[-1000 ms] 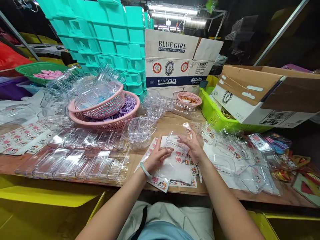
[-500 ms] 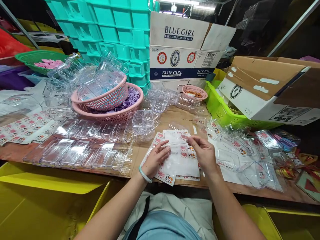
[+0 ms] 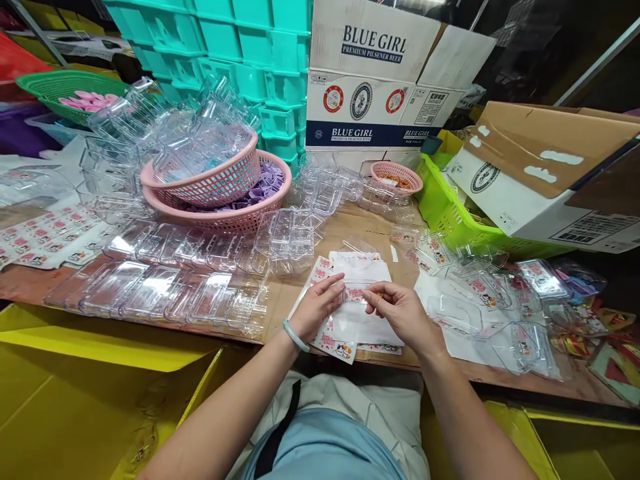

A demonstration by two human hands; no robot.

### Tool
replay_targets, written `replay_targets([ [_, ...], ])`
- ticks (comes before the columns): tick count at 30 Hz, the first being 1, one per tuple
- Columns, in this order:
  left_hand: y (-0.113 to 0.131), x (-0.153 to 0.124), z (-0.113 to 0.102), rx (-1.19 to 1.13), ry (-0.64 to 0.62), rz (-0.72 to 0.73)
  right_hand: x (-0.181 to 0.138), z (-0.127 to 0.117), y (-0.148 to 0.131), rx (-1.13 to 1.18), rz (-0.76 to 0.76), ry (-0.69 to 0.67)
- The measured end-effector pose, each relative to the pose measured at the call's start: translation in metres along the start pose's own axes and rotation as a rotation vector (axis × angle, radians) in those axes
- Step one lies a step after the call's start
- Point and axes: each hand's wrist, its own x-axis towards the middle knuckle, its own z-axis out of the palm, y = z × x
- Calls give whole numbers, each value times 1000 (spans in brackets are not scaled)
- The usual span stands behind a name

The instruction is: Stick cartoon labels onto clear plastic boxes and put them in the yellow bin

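My right hand (image 3: 403, 312) pinches the end of a small sticker (image 3: 355, 294) with red print and cartoon cats. Opposite it, my left hand (image 3: 317, 307), with a pale bangle at the wrist, has its fingers along the left edge of a clear plastic lid (image 3: 350, 283), thumb underneath. The sticker lies at the lid, between both hands; whether it is stuck down I cannot tell. Under them are sticker sheets (image 3: 333, 347) and white backing paper (image 3: 367, 330) on the cardboard-covered table.
Rows of clear plastic cases (image 3: 150, 297) lie left. Behind them, pink baskets (image 3: 215, 217) hold clear cases and purple pieces. Stickered clear pieces (image 3: 483, 293) lie right, before a lime basket (image 3: 453, 223) with a carton (image 3: 530, 177). Teal crates (image 3: 225, 40) stand behind.
My right hand has moved left and down, bringing the sticker to the lid. My left hand's fingers have drawn closer together. The view has shifted slightly.
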Motion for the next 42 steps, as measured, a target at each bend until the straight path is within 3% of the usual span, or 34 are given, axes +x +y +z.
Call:
replay_targets([
  [9, 2, -2, 2, 12, 2, 1, 3, 1, 3, -21, 20, 1],
  [15, -4, -1, 4, 159, 9, 60, -3, 9, -6, -229, -8, 71],
  [17, -8, 0, 6, 220, 53, 98, -7, 12, -4, -352, -50, 154],
  [20, -10, -1, 11, 266, 133, 162, -11, 11, 5, -512, -118, 457],
  [22, -8, -5, 16, 279, 130, 196, -13, 8, 12, -478, -147, 606],
  [24, -3, -10, 22, 304, 60, 213, -16, 0, 15, -331, -141, 525],
  [28, 4, -18, 33, 335, -178, 173, -28, -28, 11, -38, -56, 30],
  [30, 6, -16, 32, 378, -253, 146, -35, -49, 12, 1, -70, -68],
  [32, 8, -8, 24, 530, -188, 196, -39, -73, 19, -110, -133, 56],
  [35, 11, 9, 8, 1014, 94, 402, -33, -106, 40, -500, -229, 397],
  [36, 11, 14, 3, 1205, 170, 443, -27, -115, 49, -635, -252, 450],
  [39, 10, 30, -1, 1611, 270, 408, -6, -129, 73, -937, -328, 430],
  [42, 5, 44, 4, 1711, 341, 347, 10, -124, 82, -1101, -401, 487],
])
